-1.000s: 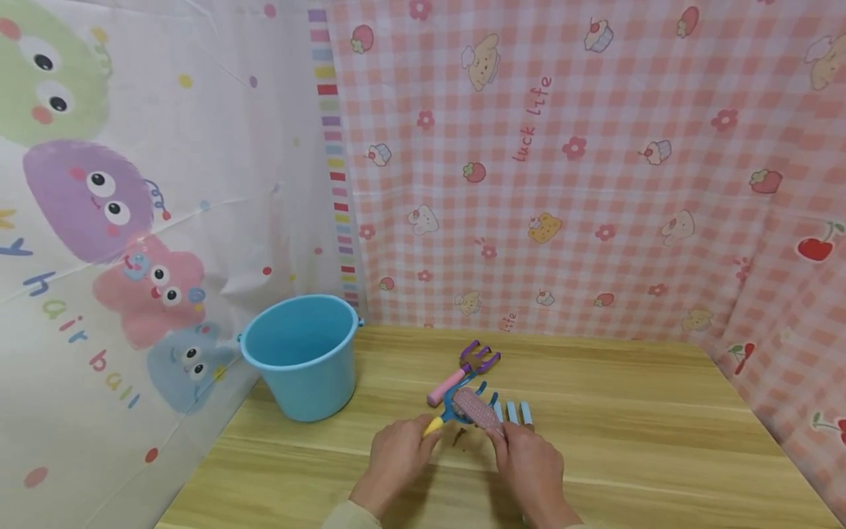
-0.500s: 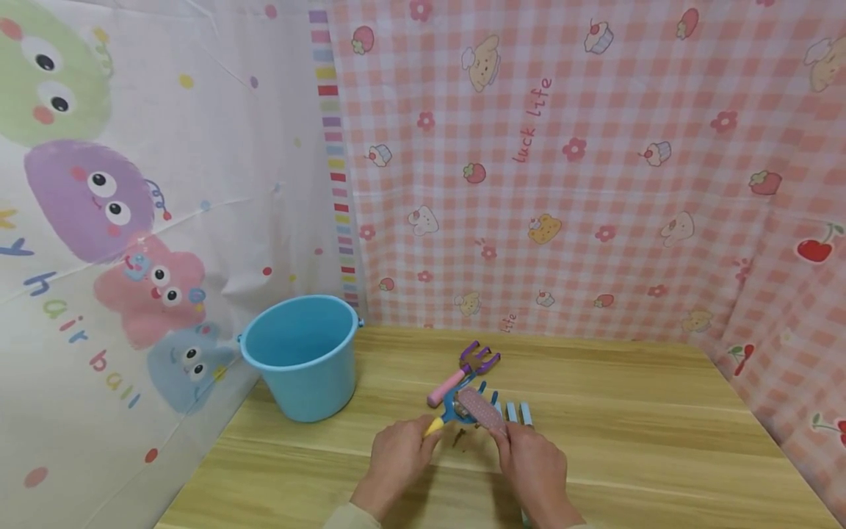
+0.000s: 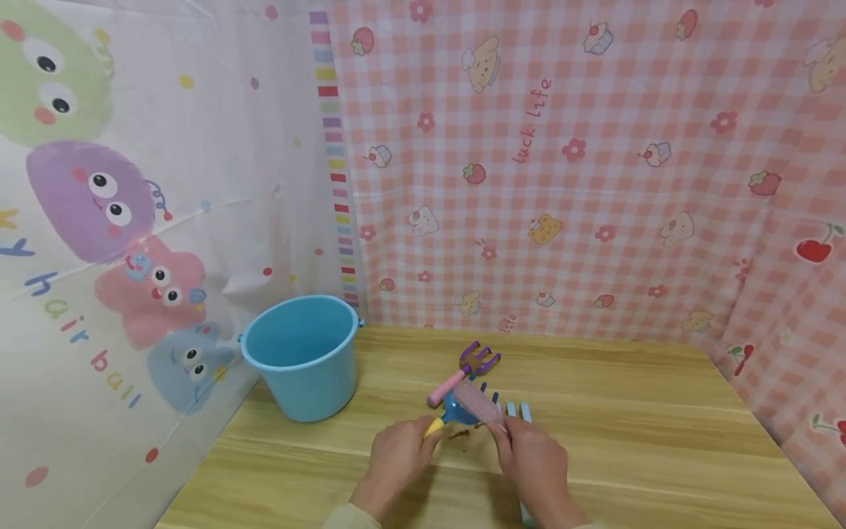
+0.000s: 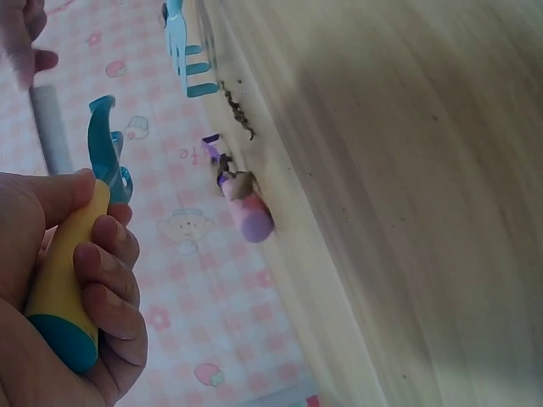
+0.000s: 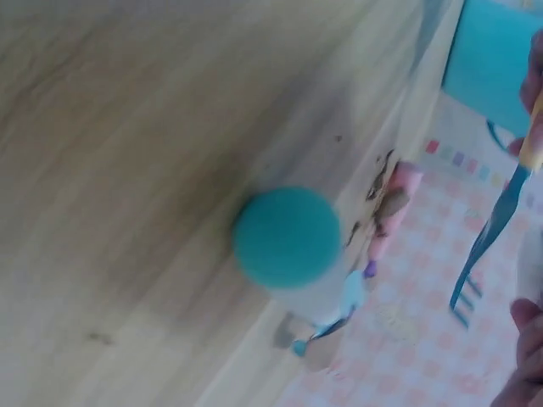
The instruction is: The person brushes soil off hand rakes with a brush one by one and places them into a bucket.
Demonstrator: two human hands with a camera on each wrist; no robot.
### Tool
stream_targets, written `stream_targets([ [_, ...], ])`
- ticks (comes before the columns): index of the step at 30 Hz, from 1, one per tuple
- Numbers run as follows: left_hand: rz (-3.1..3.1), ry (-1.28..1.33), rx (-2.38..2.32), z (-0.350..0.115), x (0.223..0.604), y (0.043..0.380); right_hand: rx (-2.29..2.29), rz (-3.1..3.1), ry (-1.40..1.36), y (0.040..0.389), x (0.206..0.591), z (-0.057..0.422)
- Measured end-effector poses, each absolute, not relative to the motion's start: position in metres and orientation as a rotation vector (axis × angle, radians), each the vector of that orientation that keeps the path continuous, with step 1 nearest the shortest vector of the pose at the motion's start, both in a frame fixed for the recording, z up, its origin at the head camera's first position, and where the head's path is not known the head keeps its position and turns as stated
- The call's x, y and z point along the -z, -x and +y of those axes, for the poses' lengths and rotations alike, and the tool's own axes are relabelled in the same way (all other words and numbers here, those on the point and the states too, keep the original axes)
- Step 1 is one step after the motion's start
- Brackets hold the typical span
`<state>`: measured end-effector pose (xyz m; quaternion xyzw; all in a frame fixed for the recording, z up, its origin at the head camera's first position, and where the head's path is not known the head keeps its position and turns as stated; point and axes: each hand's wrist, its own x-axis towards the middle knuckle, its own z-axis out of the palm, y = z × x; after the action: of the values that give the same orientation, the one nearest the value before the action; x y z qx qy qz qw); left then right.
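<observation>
In the head view my left hand (image 3: 399,455) grips the yellow handle of a blue toy hand rake (image 3: 457,410), raised over the table. Its tines point away from me. My right hand (image 3: 537,459) holds a flat, pinkish oblong with fine dots (image 3: 479,402), brush-like, against or just over the rake's head; actual contact is hard to tell. In the left wrist view, fingers and thumb wrap around the yellow handle (image 4: 68,267). Dark crumbs of dirt (image 3: 459,434) lie on the wood below. The right wrist view catches only part of the right hand (image 5: 526,356).
A purple rake with a pink handle (image 3: 447,387), smeared brown, lies behind the hands. Under my right hand lies a light blue rake (image 3: 525,413), mostly hidden. The blue bucket (image 3: 317,389) stands at left on the wooden table (image 3: 634,426). Patterned cloths hang behind and beside.
The brown clump on the blue rake's head no longer shows; smooth blue is visible there. The dirt patch below looks wider. The pinkish oblong has shifted slightly up and left.
</observation>
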<state>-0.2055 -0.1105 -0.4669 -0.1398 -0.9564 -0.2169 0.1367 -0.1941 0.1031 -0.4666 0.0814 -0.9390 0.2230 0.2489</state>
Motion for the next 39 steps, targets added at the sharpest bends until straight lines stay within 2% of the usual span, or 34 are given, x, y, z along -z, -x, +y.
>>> stream_targets([
  [4, -2.762, 0.398, 0.629, -0.109, 0.465, 0.205, -0.6, -2.605, -0.273, 0.194, 0.471, 0.102],
  [11, -2.738, 0.41, 0.576, -0.11, 0.467, 0.202, -0.551, -2.632, -0.146, 0.2, 0.479, 0.115],
  [18, -2.768, 0.45, 0.576, -0.106, 0.462, 0.202, -0.621, -2.551, -0.296, 0.198, 0.478, 0.096],
  [23, -2.772, 0.476, 0.537, -0.102, 0.455, 0.2, -0.611, -2.594, -0.281, 0.2, 0.476, 0.091],
  [32, -2.777, 0.483, 0.41, -0.098, 0.454, 0.196, -0.325, -2.491, -0.215, 0.213, 0.478, 0.116],
  [39, -2.816, 0.403, 0.395, -0.102, 0.457, 0.202, -0.469, -2.465, -0.123, 0.215, 0.475, 0.127],
])
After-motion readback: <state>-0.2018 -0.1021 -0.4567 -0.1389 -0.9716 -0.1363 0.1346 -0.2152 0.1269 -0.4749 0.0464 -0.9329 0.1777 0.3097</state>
